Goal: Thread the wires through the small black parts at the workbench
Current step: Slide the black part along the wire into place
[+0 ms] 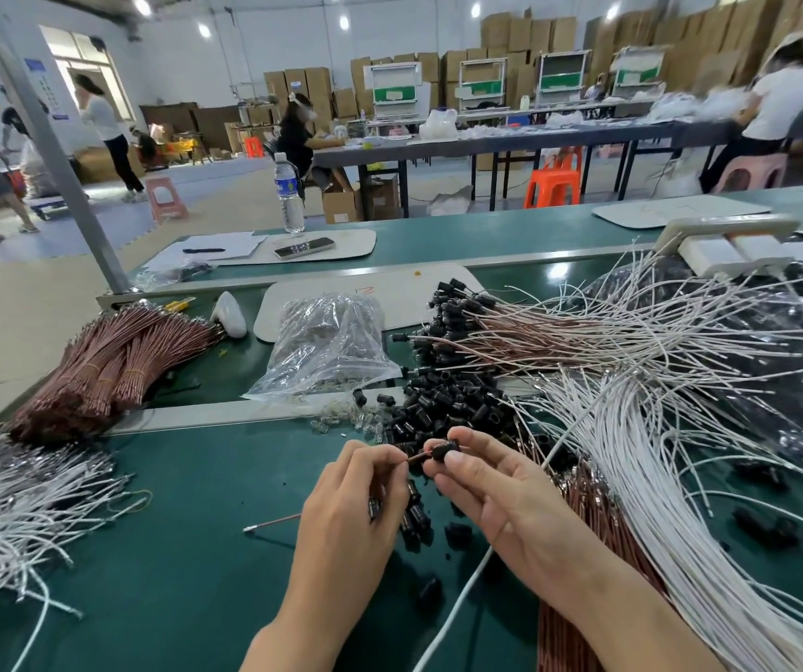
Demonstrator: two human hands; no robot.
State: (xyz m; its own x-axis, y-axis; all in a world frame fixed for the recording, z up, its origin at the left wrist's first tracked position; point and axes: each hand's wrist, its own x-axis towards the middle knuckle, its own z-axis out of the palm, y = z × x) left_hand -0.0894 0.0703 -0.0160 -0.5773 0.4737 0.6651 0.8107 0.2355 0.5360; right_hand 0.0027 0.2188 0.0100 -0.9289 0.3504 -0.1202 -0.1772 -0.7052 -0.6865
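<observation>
Pinching a brown wire (416, 457) in our left hand (351, 506) grip | right hand (501, 497) grip clamped on a small black part (444, 451) above the green tabletop (186, 550) | cardboard boxes (515, 33) line the back wall.

Both hands meet close together, fingertips nearly touching, with the left forearm (292, 618) and right forearm (632, 618) bare and angling in towards each other. The left hand (353, 506) shows its back, fingers curled under, thumb and forefinger pinching the end of a brown wire (417, 457) that points at the right hand. The right hand (496, 502) lies palm up just beside it, its thumb and first fingers pinching a small black part (444, 451) at the wire's tip, the remaining fingers loosely bent.
</observation>
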